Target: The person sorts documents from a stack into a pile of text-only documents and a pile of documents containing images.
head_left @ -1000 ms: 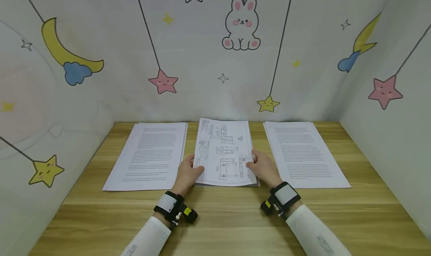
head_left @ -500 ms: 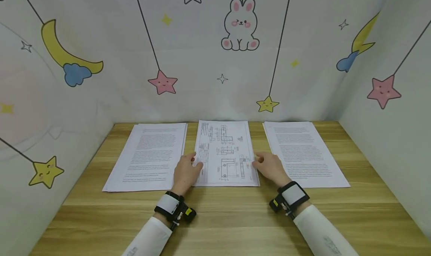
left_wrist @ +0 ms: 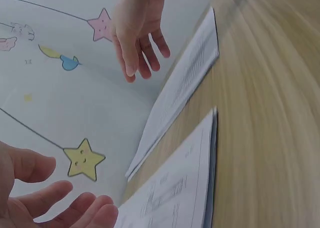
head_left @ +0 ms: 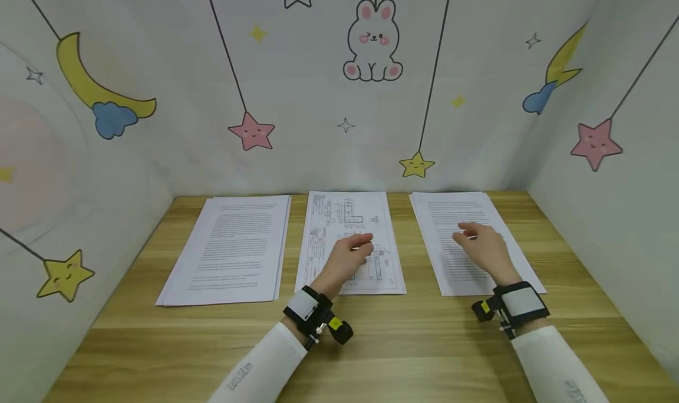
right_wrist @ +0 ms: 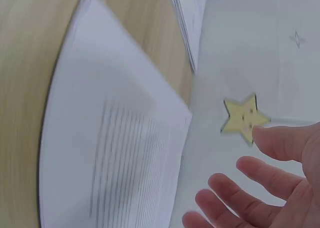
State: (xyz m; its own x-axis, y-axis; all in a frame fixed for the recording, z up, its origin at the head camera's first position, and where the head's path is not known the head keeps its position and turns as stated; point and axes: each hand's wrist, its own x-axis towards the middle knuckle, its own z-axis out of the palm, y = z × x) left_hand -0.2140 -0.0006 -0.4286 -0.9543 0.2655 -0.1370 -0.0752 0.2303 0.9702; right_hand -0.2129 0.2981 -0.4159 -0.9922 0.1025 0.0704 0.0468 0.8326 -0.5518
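Over the middle stack of drawing sheets point(head_left: 313, 255) my left hand point(head_left: 347, 260) hovers, its fingers relaxed and holding nothing. Line drawings of parts are printed on the top sheet; the hand hides some of them. My right hand point(head_left: 485, 251) is raised above the right stack of text pages point(head_left: 451, 214), fingers loosely bent and apart from the paper. In the right wrist view, its spread fingers point(right_wrist: 235, 198) have nothing between them. The left wrist view shows both hands above the paper stacks.
A further stack of text pages point(head_left: 233, 244) lies on the left of the wooden table point(head_left: 371, 344). White walls point(head_left: 297, 155) printed with stars, a moon and a rabbit stand behind and at both sides. Each wrist wears a strapped camera point(head_left: 339, 329).
The raised edge of the drawing sheets has come down flat, and both hands have let go. My left hand has moved right over them; my right hand has moved right over the text pages.
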